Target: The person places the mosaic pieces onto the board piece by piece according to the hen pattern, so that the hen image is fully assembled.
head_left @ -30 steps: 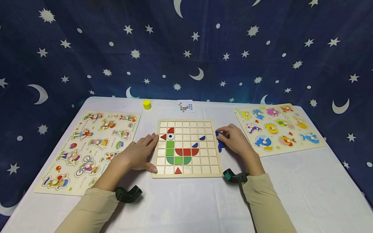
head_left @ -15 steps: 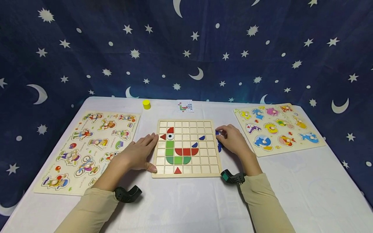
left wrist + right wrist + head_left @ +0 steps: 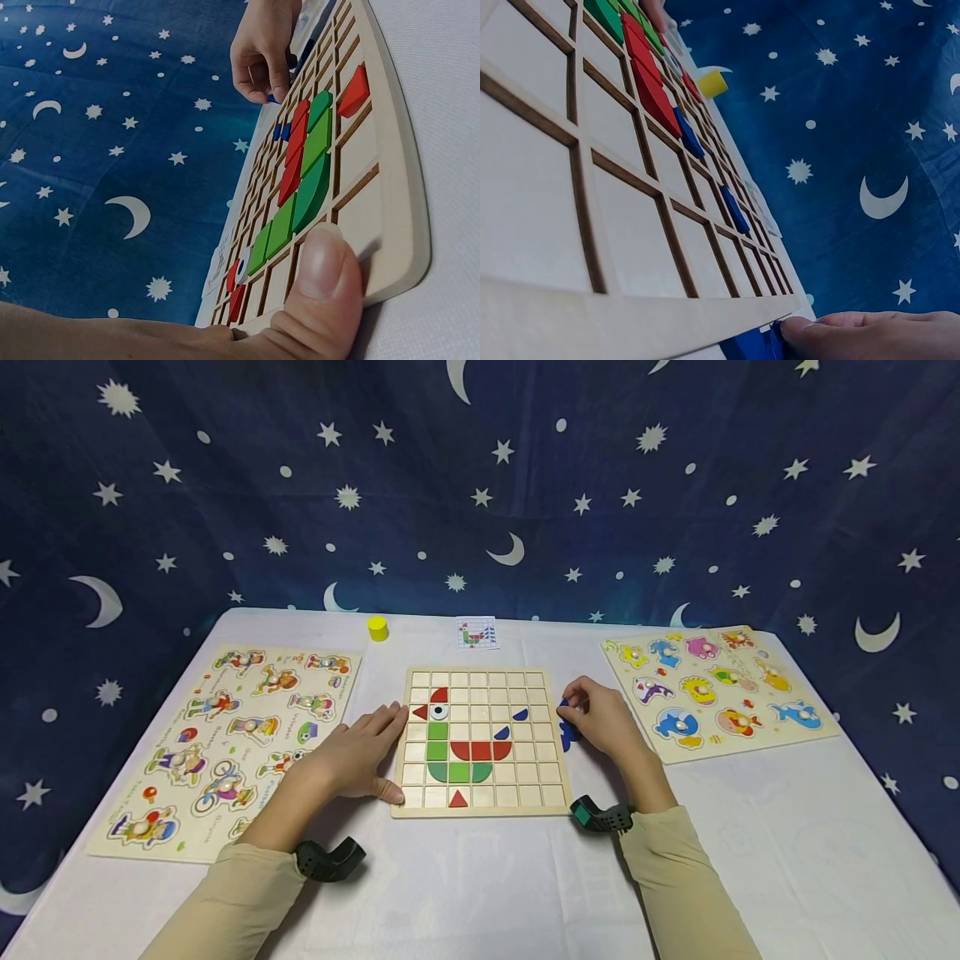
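Observation:
A wooden grid board (image 3: 480,812) bears red, green and blue tiles arranged like a bird, with a white eye tile (image 3: 438,712). My left hand (image 3: 358,760) rests along the board's left edge, fingers straight; its thumb (image 3: 324,262) touches the near left corner. Just off the board's right edge, my right hand (image 3: 600,717) pinches a blue tile (image 3: 778,339) between thumb and fingertips. Beneath it lie more blue tiles (image 3: 567,737), partly hidden by the hand. Two blue tiles sit in the grid, one being the upper blue half-round tile (image 3: 521,716).
Behind the board lie a small pattern card (image 3: 477,633) and a yellow cylinder (image 3: 378,628). A knobbed sports puzzle (image 3: 247,727) flanks the left side, a sea-animal puzzle (image 3: 705,689) the right. A starry dark blue curtain (image 3: 480,527) hangs behind the table.
The right hand's fingers have drawn together over the blue tiles and pulled back slightly, pinching one. My left hand and the board have stayed in place.

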Motion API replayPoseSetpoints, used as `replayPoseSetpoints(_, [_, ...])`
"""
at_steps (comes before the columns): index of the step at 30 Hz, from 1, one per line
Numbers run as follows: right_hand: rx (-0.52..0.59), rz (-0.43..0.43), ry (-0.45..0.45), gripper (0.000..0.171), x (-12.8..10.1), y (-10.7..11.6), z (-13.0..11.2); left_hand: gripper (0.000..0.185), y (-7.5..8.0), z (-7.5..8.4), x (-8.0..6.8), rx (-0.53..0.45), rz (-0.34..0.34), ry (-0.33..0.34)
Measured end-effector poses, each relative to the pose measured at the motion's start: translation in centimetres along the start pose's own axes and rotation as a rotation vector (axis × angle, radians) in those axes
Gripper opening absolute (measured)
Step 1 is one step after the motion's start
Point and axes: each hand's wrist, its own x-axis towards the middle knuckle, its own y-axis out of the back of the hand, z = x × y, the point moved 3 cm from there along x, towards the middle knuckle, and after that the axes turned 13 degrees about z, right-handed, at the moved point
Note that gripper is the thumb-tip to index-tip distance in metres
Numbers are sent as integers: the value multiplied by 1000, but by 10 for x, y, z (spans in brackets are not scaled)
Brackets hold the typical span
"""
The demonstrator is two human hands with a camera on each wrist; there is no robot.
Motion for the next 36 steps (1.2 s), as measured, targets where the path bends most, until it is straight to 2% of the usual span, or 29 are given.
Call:
replayPoseSetpoints(8, [5,46,27,17,0,5,-3,121,-1,-1,0,4,0,-2])
replayPoseSetpoints(14, [6,21,32,18,1,4,-4,121,-1,-1,1,-1,-6,5])
replayPoseSetpoints(23, [33,28,25,14,-1,3,-10,121,-1,-1,0,-2,-1,-1])
replayPoseSetpoints(36, [59,-41,59,13,-2,-1,-18,121,0,-1,1,3,-7,3])
